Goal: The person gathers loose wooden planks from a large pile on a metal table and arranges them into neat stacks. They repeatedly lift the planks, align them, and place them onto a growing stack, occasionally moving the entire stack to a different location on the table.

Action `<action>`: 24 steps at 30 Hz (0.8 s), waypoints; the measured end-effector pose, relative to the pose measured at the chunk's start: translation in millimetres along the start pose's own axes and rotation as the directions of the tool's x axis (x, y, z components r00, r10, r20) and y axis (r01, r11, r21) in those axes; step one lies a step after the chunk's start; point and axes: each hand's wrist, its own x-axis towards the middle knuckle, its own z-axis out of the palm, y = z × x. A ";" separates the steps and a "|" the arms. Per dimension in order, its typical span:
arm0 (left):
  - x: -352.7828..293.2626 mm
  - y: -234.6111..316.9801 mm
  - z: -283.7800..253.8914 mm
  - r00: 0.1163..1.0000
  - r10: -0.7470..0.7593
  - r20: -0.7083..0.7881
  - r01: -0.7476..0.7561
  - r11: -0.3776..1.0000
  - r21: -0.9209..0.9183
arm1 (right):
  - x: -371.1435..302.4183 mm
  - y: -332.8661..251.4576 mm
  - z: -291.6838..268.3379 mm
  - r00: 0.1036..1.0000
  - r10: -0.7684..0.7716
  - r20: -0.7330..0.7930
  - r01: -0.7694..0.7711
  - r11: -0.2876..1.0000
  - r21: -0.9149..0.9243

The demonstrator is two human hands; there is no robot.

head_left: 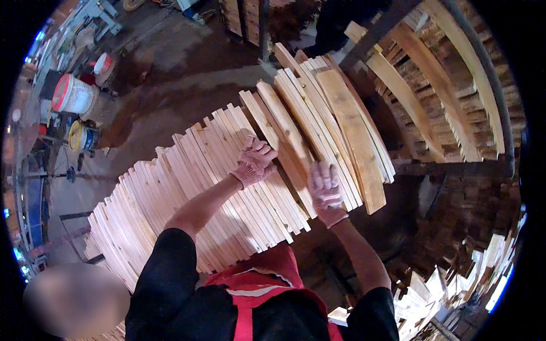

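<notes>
A long row of narrow wooden boards (193,187) stands on edge side by side, running from lower left to upper right. My left hand (254,161), in a pinkish knit glove, rests on top of the row with its fingers bent over the edge of a wooden board (287,173). Farther right, my right hand (326,194), gloved the same way, lies against the near part of the boards with its fingers stretched out. A gap shows between boards beyond its fingertips. One wider board (354,136) lies flatter at the right end of the row.
At upper right, a dark metal rack (509,128) holds long curved-looking planks (438,85). White buckets (74,94) and a yellow-banded bucket (82,136) stand at the left. Scrap wood (438,301) is piled at lower right. Another person, blurred, shows at lower left.
</notes>
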 end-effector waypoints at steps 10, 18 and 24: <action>-15.3 -19.5 9.9 0.996 0.064 0.063 -0.064 0.998 0.002 | 25.8 -8.3 -34.9 0.932 0.308 0.190 -0.360 0.845 0.396; -8.4 -16.1 -16.7 0.984 0.058 0.171 -0.041 0.994 -0.102 | 49.2 -32.3 -58.5 0.973 0.200 0.114 -0.230 0.826 0.514; -14.4 -22.5 9.2 0.996 0.091 -0.012 -0.092 0.994 -0.060 | 66.3 -28.6 -88.0 0.953 0.118 0.279 -0.231 0.878 0.420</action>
